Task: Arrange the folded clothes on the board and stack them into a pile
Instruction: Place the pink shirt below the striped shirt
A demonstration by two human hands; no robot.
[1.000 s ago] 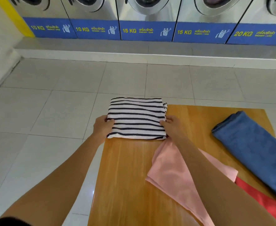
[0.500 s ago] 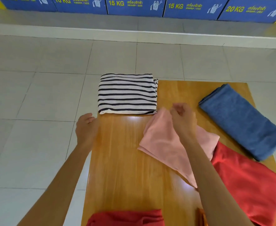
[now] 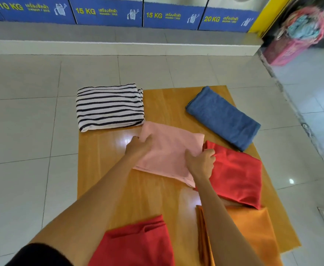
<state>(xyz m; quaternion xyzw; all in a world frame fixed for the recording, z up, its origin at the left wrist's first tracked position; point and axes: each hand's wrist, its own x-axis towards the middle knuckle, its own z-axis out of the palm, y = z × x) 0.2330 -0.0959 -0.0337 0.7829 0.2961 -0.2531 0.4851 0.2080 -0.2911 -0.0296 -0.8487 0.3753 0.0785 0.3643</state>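
Both hands, left hand (image 3: 138, 148) and right hand (image 3: 200, 162), pinch the pink cloth (image 3: 168, 150) edges with their fingers; lifted unevenly, it may unfold.

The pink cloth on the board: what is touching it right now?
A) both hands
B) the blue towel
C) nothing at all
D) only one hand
A: the left hand takes the pink cloth at its left edge and the right hand takes it at its right edge, while the blue towel lies apart from it on the board.
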